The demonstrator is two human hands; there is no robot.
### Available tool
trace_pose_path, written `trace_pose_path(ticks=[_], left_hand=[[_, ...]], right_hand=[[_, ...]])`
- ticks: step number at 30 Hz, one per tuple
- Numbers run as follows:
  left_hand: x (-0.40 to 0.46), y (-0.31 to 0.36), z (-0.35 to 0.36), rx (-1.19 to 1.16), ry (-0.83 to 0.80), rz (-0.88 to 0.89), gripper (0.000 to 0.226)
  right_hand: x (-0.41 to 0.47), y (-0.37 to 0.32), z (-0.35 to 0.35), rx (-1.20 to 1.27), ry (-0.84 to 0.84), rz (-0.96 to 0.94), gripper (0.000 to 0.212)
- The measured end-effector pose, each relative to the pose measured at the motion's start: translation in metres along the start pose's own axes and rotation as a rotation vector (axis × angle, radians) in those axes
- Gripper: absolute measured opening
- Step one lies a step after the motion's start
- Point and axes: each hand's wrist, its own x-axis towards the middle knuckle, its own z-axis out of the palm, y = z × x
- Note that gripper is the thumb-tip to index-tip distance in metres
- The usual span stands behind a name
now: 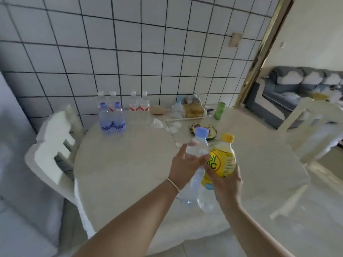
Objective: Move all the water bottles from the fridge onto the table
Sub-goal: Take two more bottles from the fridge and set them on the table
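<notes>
Above the round pale table, my left hand grips a clear water bottle with a blue cap. My right hand holds a yellow-labelled bottle with a yellow cap right beside it; the two bottles touch and both tilt. At the table's far left stand two blue-capped bottles. Behind them, against the tiled wall, stand several white-capped bottles with red labels.
A white chair stands at the table's left, another chair at the right. Bags of food, a green cup, a small dish and tissues clutter the far side. A doorway at right shows a sofa.
</notes>
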Motion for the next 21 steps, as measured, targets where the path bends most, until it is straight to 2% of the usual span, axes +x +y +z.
trace_pose_path(ticks=[4, 11, 18, 21], left_hand=[[0.048, -0.007, -0.017, 0.088, 0.166, 0.011, 0.069], [0.125, -0.037, -0.075, 0.119, 0.415, -0.028, 0.065], [0.22, -0.066, -0.14, 0.144, 0.518, -0.042, 0.055], [0.268, -0.083, -0.167, 0.138, 0.535, -0.05, 0.056]], right_hand=[[0.048, 0.001, 0.041, 0.071, -0.191, -0.003, 0.045], [0.107, 0.011, 0.143, 0.092, -0.476, 0.034, 0.038], [0.163, 0.018, 0.257, 0.074, -0.555, 0.066, 0.044], [0.192, 0.022, 0.309, 0.006, -0.557, 0.051, 0.056]])
